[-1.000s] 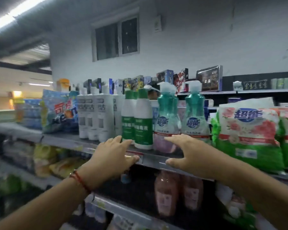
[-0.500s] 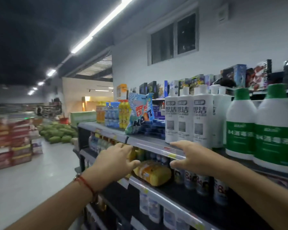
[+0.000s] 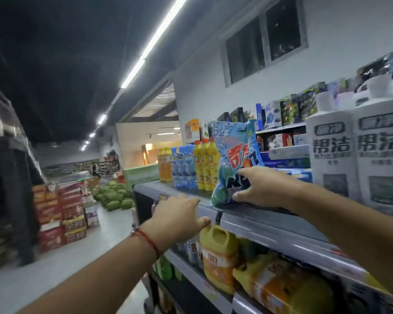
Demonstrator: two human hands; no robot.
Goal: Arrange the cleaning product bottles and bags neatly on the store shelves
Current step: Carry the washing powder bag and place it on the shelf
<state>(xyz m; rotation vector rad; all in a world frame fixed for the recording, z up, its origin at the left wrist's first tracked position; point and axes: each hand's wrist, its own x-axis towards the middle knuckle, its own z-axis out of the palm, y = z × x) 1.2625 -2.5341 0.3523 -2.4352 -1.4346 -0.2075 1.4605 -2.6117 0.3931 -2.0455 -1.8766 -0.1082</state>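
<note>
Top shelf runs left to right, 2 white bottles upright at its right end. Blue detergent bag stands tilted at the shelf's front edge, just right of 3 yellow bottles. Right hand grips the bag's lower part, fingers curled on its front. Left hand spread, fingers straight, at the shelf's front lip left of the bag; contact unclear
</note>
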